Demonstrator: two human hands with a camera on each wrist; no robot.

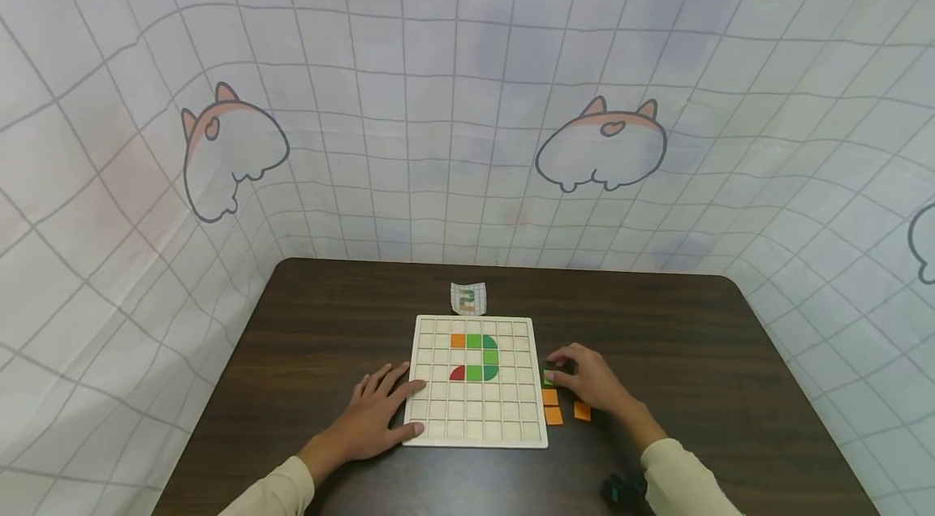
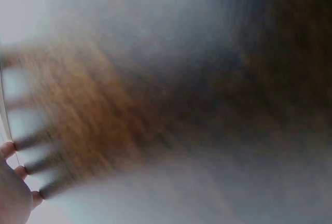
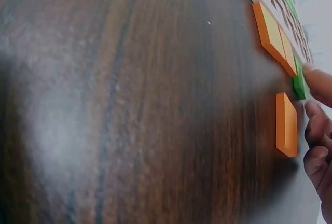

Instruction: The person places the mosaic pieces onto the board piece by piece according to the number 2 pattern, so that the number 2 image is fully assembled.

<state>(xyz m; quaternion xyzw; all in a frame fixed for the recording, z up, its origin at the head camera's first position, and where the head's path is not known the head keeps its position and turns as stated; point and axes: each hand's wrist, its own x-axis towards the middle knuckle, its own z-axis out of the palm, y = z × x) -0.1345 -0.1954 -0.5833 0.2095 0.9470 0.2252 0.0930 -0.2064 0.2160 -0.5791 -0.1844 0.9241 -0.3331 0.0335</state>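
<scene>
A white gridded board (image 1: 475, 423) lies on the table with several flat tiles set in its cells. They form a hooked shape: an orange square (image 1: 458, 341), green squares (image 1: 490, 356), dark green rounded tiles (image 1: 491, 372) and a red rounded tile (image 1: 457, 373). My left hand (image 1: 372, 414) rests spread at the board's left edge, thumb and a fingertip on it. Right of the board, my right hand (image 1: 595, 382) is over a loose green tile (image 3: 299, 83), thumb at the tile and a gap between thumb and fingers. Loose orange tiles (image 1: 553, 416) lie just below it.
A small paper card (image 1: 468, 299) with a coloured pattern lies behind the board. Another orange tile (image 1: 582, 410) sits apart, under the right wrist. A dark object (image 1: 621, 490) is by the right sleeve. Patterned cloth (image 1: 453, 135) hangs around the dark table (image 1: 343, 313).
</scene>
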